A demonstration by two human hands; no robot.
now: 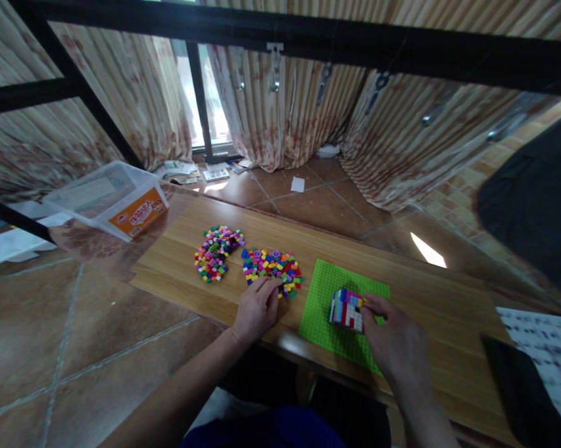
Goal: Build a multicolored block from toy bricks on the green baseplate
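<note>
— Where is the block structure [348, 309]?
— Lower right of centre, on the green baseplate [318, 298]; the right hand [398, 339] touches it, fingers narrow.
— The left hand [256, 309]?
— Fingers narrow, at the loose bricks [273, 269]; grip unclear.

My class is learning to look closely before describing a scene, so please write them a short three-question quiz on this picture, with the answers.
1. Multiple choice: what colour is the label on the clear plastic bin?
A) Blue
B) Orange
C) Green

2. True or false: the fingers of the right hand are at the toy-brick structure, over the green studded baseplate.

3. Short answer: which hand is at the loose toy bricks on the wooden table?

Key: 1. B; 2. True; 3. The left hand.
</note>
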